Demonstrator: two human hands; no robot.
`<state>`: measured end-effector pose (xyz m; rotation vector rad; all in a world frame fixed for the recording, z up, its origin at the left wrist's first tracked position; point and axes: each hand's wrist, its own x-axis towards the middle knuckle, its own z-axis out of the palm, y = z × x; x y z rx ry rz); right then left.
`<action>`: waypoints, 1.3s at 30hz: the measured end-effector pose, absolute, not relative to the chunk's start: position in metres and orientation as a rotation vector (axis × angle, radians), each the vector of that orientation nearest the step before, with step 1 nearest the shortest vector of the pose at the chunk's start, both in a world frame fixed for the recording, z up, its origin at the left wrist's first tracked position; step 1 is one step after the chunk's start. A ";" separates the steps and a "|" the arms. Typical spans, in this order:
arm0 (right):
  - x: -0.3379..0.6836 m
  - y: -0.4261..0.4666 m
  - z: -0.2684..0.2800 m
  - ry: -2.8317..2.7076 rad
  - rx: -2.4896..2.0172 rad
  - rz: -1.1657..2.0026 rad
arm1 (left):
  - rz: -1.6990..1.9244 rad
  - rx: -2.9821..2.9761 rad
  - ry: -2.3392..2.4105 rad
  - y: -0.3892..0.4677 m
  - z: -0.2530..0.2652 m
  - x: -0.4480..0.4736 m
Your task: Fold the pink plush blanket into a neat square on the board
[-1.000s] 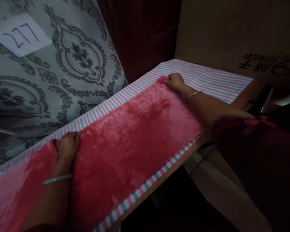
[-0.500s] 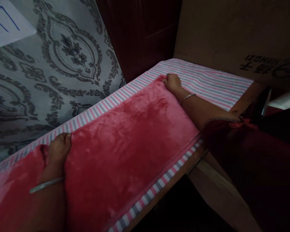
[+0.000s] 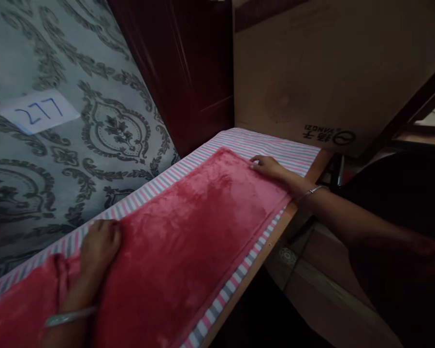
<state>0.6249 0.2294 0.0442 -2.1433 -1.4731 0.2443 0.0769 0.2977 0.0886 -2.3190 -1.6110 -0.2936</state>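
Observation:
A folded red plush blanket (image 3: 188, 232) lies lengthwise on a striped pink, grey and white sheet (image 3: 235, 282). My left hand (image 3: 100, 241) is at the blanket's far long edge, its fingers curled on the plush beside a bunched fold; the fingertips are partly hidden. At the blanket's right end, my right hand (image 3: 270, 166) touches the short edge, its fingers loosely bent with a small gap between them. The blanket's far right corner lies flat on the sheet, apart from this hand. Toward the lower left, the blanket runs on beneath my left forearm.
Grey patterned wallpaper (image 3: 116, 130) with a paper marked 277 (image 3: 39, 112) borders the far side. A dark red panel (image 3: 188, 72) and a large cardboard box (image 3: 275, 72) stand behind the right end. A wooden edge (image 3: 235, 302) runs along the near side above a tiled floor.
My right hand has let go of the blanket's far right corner and slid nearer along its short edge. My left hand's grip has shifted slightly. The view has tilted up and turned right.

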 end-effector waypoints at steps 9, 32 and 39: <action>0.610 0.170 0.051 -1.599 -2.213 0.067 | -0.123 -3.093 -0.991 0.134 0.063 0.198; 0.613 0.137 0.037 -1.536 -2.380 0.052 | -0.107 -2.820 -1.141 0.089 0.059 0.150; 0.624 0.131 0.023 -1.548 -2.409 0.163 | 0.084 -2.755 -1.503 0.049 0.050 0.079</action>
